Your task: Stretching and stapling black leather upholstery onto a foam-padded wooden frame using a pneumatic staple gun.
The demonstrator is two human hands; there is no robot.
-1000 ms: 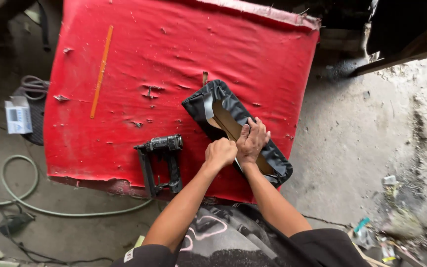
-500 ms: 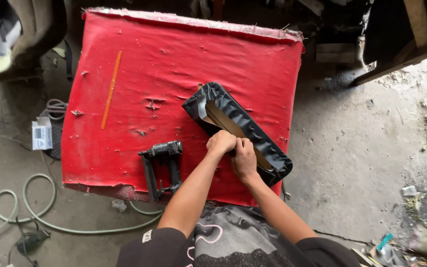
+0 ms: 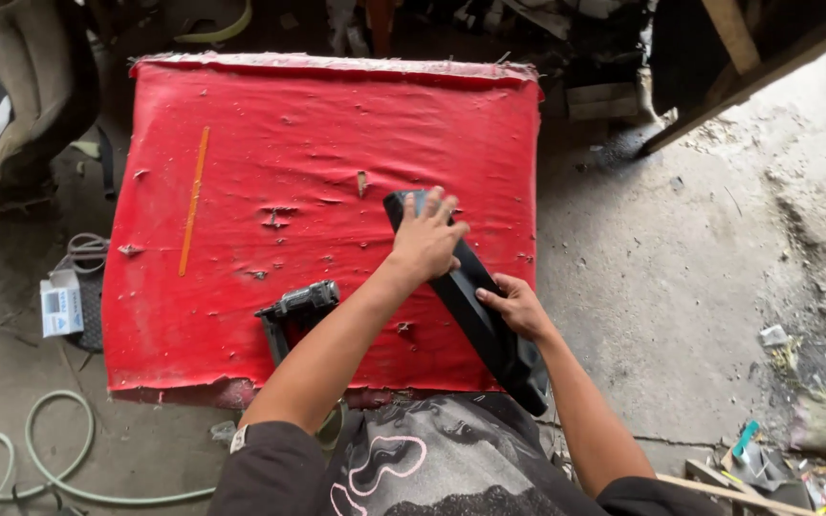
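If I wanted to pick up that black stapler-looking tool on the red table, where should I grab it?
Probably by its dark handle, coming from above on the near side. The staple gun lies flat on the red-covered table, partly hidden under the left forearm, with its grey body toward the far end. The left hand and right hand are busy on the long black piece.

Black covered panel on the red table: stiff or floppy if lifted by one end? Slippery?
Probably stiff: the black panel keeps a straight edge under the left hand and right hand. Its glossy covering looks smooth, maybe slippery. Likely light.
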